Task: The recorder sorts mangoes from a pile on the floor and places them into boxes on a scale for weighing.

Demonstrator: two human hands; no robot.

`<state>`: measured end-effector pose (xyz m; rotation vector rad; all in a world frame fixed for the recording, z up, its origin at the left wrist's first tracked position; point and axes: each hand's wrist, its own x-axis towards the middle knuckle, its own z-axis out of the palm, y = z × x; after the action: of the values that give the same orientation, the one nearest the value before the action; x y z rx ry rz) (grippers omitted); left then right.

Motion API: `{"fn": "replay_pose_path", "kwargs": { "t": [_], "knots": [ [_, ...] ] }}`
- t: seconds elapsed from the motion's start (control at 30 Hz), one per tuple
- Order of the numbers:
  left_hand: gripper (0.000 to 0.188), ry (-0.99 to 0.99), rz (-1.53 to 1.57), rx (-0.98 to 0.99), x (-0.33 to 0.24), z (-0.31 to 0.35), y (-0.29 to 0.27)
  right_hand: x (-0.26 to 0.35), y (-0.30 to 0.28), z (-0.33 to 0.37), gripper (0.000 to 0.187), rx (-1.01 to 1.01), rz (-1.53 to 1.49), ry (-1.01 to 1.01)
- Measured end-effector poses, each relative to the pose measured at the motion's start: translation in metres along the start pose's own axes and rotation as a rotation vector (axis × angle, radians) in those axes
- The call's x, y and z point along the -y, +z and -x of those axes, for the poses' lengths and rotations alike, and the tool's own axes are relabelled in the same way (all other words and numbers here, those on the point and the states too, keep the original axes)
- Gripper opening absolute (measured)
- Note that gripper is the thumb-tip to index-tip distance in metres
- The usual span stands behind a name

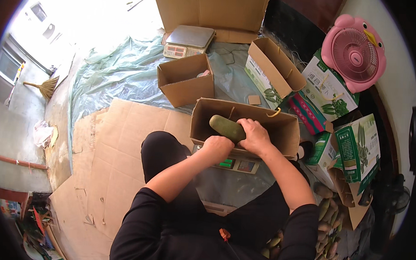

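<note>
A thick green radish (225, 127) lies slantwise over the opening of a cardboard box (200, 122) in front of me. My right hand (255, 136) is closed round its right end, fingers over the top. Close against the radish's lower side, at the box's near rim, my left hand (218, 148) is curled into a fist; its fingertips and whatever they grip are hidden. Beneath the box's near side shows a digital scale (243, 166) with a lit green display. The box's floor is mostly in shadow.
Another open box (186, 89) and a second scale (190, 36) stand ahead. Right of them are a printed carton (266, 72), more cartons (328, 86) and a pink fan (355, 57). Many radishes (327, 223) lie at lower right. Flattened cardboard (123, 149) covers the floor leftward.
</note>
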<state>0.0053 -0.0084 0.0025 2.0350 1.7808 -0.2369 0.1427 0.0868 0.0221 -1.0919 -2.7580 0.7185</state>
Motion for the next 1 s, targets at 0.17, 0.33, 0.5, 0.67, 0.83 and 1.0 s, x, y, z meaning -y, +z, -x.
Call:
{"fn": "replay_pose_path", "kwargs": {
  "t": [0.17, 0.33, 0.5, 0.67, 0.83, 1.0],
  "knots": [
    [0.012, 0.050, -0.009, -0.121, 0.007, -0.004, 0.009, -0.011, -0.006, -0.001, 0.054, -0.079, -0.135, 0.017],
    [0.015, 0.021, 0.010, -0.055, 0.005, -0.005, 0.009, -0.023, -0.053, 0.027, 0.040, -0.184, -0.518, 0.054],
    [0.018, 0.004, 0.007, -0.030, -0.002, 0.006, 0.002, -0.065, -0.083, 0.094, 0.028, -0.522, -0.729, 0.140],
    [0.020, -0.018, -0.073, 0.071, -0.006, -0.005, -0.002, -0.149, -0.044, 0.184, 0.027, -0.810, -0.802, 0.504],
    [0.021, -0.010, -0.024, -0.125, 0.001, 0.006, -0.011, -0.204, 0.078, 0.242, 0.022, -0.771, -0.756, 0.745],
    [0.030, 0.074, 0.122, -0.262, -0.015, -0.001, -0.015, -0.198, 0.217, 0.317, 0.016, -0.600, -0.582, 0.974]
  ]
}}
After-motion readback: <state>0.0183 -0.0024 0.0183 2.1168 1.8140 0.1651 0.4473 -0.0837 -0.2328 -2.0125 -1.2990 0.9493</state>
